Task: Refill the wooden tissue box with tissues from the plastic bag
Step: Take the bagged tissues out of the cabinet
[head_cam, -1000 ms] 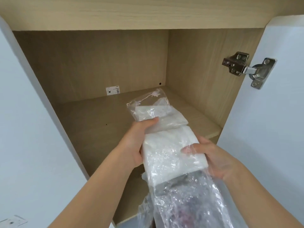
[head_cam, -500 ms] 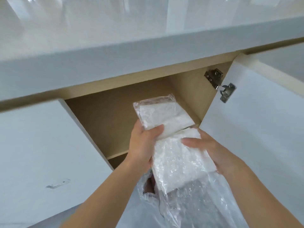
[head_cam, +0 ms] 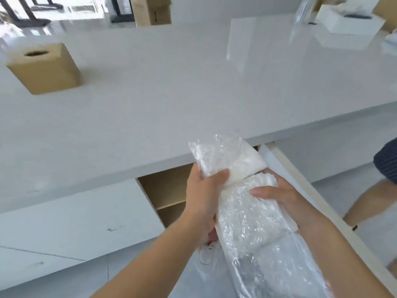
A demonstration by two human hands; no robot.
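A clear plastic bag [head_cam: 253,229] stuffed with white tissues is held in front of the open cabinet, below the counter's edge. My left hand [head_cam: 204,190] grips the bag's upper part, thumb across the front. My right hand [head_cam: 279,198] clasps its right side lower down. The wooden tissue box [head_cam: 44,68], tan with an oval slot on top, stands on the white counter [head_cam: 171,93] at the far left, well away from both hands. The bag's lower end runs out of view.
The cabinet [head_cam: 165,190] under the counter stands with its white door [head_cam: 300,183] swung out to the right of my hands. A white tissue box [head_cam: 350,20] sits at the counter's far right. Another person's leg [head_cam: 373,196] is at the right edge.
The view has risen from inside the cabinet to above the counter. Both hands have drawn the bag out of the cabinet and upward, keeping the same grip.
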